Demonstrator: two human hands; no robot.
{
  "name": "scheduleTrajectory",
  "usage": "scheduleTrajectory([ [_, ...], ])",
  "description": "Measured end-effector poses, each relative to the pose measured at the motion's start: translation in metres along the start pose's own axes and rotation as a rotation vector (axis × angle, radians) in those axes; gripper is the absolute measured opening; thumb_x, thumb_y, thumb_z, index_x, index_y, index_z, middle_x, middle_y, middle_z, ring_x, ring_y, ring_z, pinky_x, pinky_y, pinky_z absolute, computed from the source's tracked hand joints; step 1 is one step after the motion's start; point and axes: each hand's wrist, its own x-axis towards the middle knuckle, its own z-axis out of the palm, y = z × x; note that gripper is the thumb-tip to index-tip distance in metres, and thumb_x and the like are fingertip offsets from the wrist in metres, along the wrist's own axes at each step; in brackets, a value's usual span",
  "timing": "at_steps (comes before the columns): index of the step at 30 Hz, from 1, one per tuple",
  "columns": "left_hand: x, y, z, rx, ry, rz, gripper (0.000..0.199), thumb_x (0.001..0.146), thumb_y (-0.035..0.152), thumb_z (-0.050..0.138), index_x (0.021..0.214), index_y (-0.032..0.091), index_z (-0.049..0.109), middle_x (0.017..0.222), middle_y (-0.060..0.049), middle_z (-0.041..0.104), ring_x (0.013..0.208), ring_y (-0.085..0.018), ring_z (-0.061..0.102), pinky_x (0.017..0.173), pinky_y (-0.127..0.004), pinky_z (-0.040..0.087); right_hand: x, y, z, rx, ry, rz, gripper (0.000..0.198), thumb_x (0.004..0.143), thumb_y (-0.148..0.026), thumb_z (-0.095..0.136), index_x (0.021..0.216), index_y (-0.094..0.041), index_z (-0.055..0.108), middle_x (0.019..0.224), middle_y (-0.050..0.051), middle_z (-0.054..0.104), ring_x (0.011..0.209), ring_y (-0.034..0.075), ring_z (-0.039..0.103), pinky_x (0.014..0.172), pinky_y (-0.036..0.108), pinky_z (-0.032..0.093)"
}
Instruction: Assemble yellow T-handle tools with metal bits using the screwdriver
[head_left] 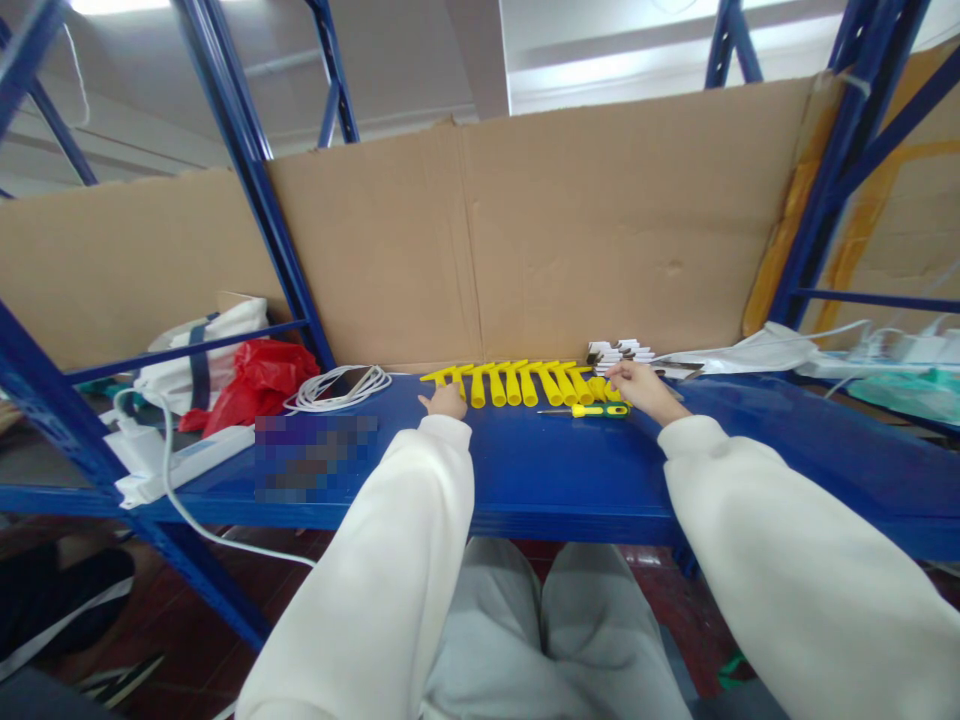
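Several yellow T-shaped plastic handles (513, 384) lie side by side in a row along the back of the blue shelf. My left hand (447, 401) is at the row's left end, its fingers closed around the lower part of the leftmost yellow T-shaped handle (444, 377). At the other end, my right hand (643, 390) has its fingertips pinched together beside the last yellow pieces; what they hold is too small to make out. Just behind it sits a stack of white and dark strips (619, 352). A yellow-and-green screwdriver (600, 410) lies in front of the row, pointing left.
Cardboard (615, 220) walls off the back of the blue shelf (562, 480). To the left are a coiled white cable (341, 388), a red plastic bag (274, 375) and a white power strip (202, 460). White plastic wrapping (750, 352) lies at right. Blue posts (255, 180) frame both sides.
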Motion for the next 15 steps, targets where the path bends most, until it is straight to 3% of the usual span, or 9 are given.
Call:
scheduleTrajectory([
  [4,0.0,0.005,-0.002,-0.012,0.022,0.1,0.058,0.082,0.003,0.053,0.133,0.024,0.067,0.143,-0.012,0.064,0.145,-0.03,0.047,0.121,-0.06,0.03,0.003,0.005,-0.002,-0.093,-0.011,-0.035,0.017,0.075,-0.01,0.054,0.081,-0.018,0.068,0.068,0.003,0.069,0.068,0.019,0.066,0.073,0.031,0.055],
  [9,-0.001,0.015,0.003,-0.108,-0.006,0.269,0.055,0.085,0.006,0.051,0.131,0.027,0.07,0.135,-0.003,0.07,0.128,-0.019,0.064,0.115,-0.032,0.044,0.006,0.009,-0.006,-0.179,-0.006,-0.059,0.017,0.074,-0.011,0.056,0.081,-0.018,0.07,0.073,0.005,0.072,0.071,0.019,0.067,0.076,0.031,0.054],
  [15,-0.003,0.022,0.004,-0.212,-0.022,0.381,0.049,0.086,0.005,0.047,0.119,0.026,0.077,0.127,-0.001,0.074,0.125,-0.016,0.066,0.113,-0.033,0.046,0.003,0.007,-0.011,-0.185,-0.039,-0.022,0.016,0.075,-0.012,0.055,0.079,-0.019,0.07,0.062,0.002,0.065,0.066,0.019,0.064,0.072,0.031,0.053],
])
